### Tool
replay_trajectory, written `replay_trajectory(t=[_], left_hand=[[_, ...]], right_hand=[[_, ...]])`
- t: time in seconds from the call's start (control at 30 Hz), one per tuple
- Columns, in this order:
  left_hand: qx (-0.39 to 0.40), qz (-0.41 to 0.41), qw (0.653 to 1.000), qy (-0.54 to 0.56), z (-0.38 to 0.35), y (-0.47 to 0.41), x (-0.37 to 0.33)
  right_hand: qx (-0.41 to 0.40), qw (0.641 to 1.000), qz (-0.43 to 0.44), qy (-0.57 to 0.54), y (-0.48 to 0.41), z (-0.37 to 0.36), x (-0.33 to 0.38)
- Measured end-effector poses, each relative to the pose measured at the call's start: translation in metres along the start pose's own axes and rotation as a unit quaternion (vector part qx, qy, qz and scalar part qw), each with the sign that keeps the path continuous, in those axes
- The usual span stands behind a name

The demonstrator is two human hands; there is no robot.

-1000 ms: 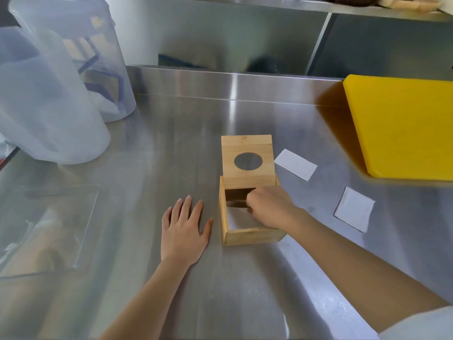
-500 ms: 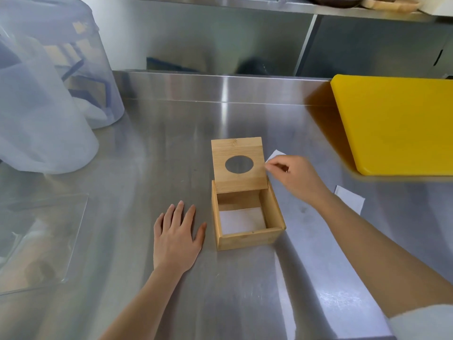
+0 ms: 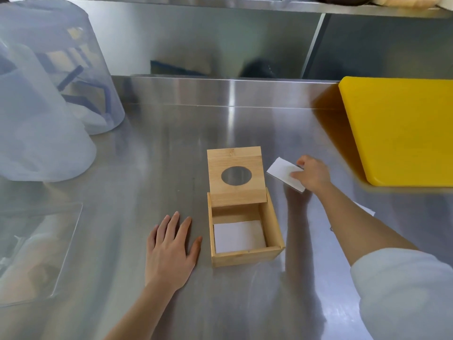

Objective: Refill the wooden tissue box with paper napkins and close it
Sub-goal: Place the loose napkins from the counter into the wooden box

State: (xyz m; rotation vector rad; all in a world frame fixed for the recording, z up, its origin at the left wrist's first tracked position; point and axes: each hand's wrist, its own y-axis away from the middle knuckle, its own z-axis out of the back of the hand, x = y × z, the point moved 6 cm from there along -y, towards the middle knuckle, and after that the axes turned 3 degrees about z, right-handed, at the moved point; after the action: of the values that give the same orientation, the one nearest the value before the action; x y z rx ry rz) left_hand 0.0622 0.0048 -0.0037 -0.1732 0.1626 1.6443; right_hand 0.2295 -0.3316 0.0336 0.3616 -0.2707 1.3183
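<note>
The wooden tissue box [image 3: 245,256] stands in the middle of the steel counter with its lid [image 3: 235,176] tipped up at the back; the lid has a round hole. One white napkin [image 3: 239,235] lies flat inside on the bottom. Right of the lid, my right hand [image 3: 311,174] pinches a second white napkin [image 3: 282,174], its left edge raised off the counter. My left hand [image 3: 170,251] rests flat on the counter just left of the box, fingers spread, holding nothing. A third napkin [image 3: 365,209] peeks out from behind my right forearm.
A yellow cutting board [image 3: 402,128] lies at the right. Two translucent plastic containers [image 3: 44,101] stand at the far left. A clear flat plastic lid [image 3: 39,249] lies at the left front. A steel backsplash and shelf run along the back.
My right hand left the box, where it laid a napkin, reached right to the napkin beside the lid and has taken hold of it. My left hand stayed flat.
</note>
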Motion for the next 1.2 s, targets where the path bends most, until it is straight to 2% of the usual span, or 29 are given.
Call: replay_trajectory(t=[0.27,0.47,0.53,0.67,0.77,0.83,0.9,1.0,1.2], left_hand=[[0.015,0.004,1.0,0.016,0.0,0.001,-0.001],[0.01,0.006,1.0,0.023,0.003,0.001,0.0],[0.012,0.006,1.0,0.023,0.003,0.001,0.0],[0.014,0.004,1.0,0.024,0.003,0.001,-0.001],[0.011,0.0,1.0,0.02,0.003,0.002,-0.001],[0.007,0.0,1.0,0.019,0.004,0.002,-0.001],[0.003,-0.001,1.0,0.017,0.004,0.002,-0.001],[-0.002,0.0,1.0,0.018,0.003,0.002,-0.001],[-0.016,0.0,1.0,0.013,0.003,0.002,-0.001]], right_hand=[[0.117,0.992,-0.048,0.005,-0.008,-0.012,-0.013],[0.136,0.981,-0.054,-0.128,-0.012,-0.008,-0.008],[0.141,0.982,-0.04,-0.118,-0.01,-0.004,-0.007],[0.104,0.994,0.017,-0.022,-0.003,0.015,0.002],[0.065,0.995,0.07,-0.035,0.01,0.041,0.021],[0.068,0.989,0.116,-0.055,0.026,0.062,0.035],[0.102,0.981,0.148,-0.077,0.045,0.079,0.047],[0.21,0.955,0.173,-0.122,0.081,0.098,0.065],[0.458,0.843,0.256,-0.121,0.148,0.088,0.115]])
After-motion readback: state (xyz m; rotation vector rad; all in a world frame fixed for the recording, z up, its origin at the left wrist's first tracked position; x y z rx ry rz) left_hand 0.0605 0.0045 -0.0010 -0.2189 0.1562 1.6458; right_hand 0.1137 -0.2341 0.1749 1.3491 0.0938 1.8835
